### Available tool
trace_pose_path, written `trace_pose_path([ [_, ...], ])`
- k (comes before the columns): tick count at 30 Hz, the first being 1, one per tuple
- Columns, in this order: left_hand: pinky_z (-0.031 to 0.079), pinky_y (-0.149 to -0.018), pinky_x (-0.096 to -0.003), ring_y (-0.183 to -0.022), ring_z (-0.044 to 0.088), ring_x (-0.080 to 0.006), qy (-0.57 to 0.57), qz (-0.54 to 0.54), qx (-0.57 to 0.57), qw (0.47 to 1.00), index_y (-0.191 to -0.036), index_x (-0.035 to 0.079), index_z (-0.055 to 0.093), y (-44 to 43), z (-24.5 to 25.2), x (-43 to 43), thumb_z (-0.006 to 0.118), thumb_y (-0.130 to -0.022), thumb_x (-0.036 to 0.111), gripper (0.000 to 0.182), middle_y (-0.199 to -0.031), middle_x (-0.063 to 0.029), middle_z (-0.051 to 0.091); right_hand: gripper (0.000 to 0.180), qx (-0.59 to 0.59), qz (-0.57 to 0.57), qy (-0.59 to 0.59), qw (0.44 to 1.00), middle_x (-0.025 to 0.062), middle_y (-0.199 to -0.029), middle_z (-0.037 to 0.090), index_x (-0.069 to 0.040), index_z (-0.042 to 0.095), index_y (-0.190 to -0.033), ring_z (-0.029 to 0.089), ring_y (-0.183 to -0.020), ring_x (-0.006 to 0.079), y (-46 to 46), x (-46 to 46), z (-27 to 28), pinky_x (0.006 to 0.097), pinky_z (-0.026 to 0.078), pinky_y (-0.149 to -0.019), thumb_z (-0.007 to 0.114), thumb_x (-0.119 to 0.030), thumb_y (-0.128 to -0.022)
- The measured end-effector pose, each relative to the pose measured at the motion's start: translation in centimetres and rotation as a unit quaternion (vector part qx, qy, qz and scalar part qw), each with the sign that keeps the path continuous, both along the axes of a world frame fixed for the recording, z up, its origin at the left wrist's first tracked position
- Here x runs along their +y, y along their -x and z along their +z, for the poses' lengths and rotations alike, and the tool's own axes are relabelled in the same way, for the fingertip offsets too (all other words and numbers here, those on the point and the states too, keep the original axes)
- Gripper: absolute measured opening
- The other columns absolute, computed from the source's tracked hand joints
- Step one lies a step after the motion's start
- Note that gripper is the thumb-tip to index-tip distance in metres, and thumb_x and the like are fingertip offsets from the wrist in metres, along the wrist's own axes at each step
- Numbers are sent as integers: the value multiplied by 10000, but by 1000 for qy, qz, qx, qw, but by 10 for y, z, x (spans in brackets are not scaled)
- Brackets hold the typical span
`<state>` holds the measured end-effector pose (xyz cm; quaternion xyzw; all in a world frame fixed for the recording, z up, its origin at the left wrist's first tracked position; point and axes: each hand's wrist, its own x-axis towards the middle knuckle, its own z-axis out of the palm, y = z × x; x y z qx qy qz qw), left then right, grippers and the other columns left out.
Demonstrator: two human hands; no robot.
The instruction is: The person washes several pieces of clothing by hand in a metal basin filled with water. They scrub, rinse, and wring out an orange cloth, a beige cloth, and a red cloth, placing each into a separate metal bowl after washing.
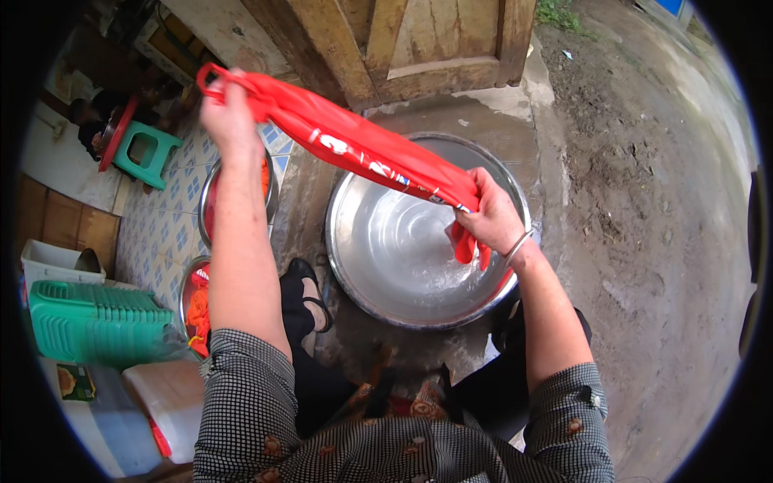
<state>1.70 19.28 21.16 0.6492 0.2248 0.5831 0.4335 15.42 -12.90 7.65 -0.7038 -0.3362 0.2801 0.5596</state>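
Note:
A red cloth item (pixel 362 145) with white printed figures and writing is stretched between my two hands. My left hand (pixel 228 115), slightly blurred, grips its upper-left end, where a red loop sticks out. On the right, my right hand (pixel 494 214) closes round the other end, and a short red tail hangs below the fist. A wide metal basin (pixel 392 253) stands on the wet concrete under the cloth. Its bottom shines, and shallow water seems to lie in it. The cloth's right part hangs over the basin, while my left hand is beyond its rim.
Two smaller metal basins, one (pixel 205 205) holding red cloth and another (pixel 184 290) with orange cloth, stand left on tiles. Nearby are stacked green plastic stools (pixel 96 320) and plastic jugs (pixel 169 398). A wooden door (pixel 447 42) borders the far side. A person (pixel 90 130) sits near a green stool (pixel 145 151).

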Motion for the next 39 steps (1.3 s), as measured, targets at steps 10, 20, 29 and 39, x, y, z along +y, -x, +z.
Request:
trace_pose_path([
  [10,262,-1128,-371,-1338,341,-331,-20,-455,594,664,-1499,133,168,10,-201,-121,755,-552,-23,1125,-1441,-198,350,642,-238,215,417,850,202,-1052,641,-90,338,-1343,606,-1034,353,48,16,-57,447,501,-852,653,-172,-791],
  [20,445,-969,-383,-1183,530,-298,133,-472,448,748,-1505,171,116,-12,-231,-197,779,-630,13,1109,-1309,-182,516,618,-218,160,386,882,254,-1054,608,82,451,-1164,581,-1044,367,25,16,-59,409,469,-923,752,-94,-655],
  [29,501,-742,-452,-850,628,-390,-53,-353,417,836,-924,30,634,-66,-154,-153,653,-703,42,222,-859,-210,649,805,-332,-39,172,927,214,-1273,489,-55,381,-1373,483,-1180,369,-5,14,-10,414,433,-982,741,-82,-653],
  [39,424,-864,-434,-955,553,-316,-204,-13,338,919,-1074,81,602,-72,-287,-108,643,-709,55,369,-961,-104,588,824,-394,1,292,871,135,-1291,487,-93,343,-1417,456,-1229,275,16,-6,-4,502,311,-1058,738,-176,-698],
])
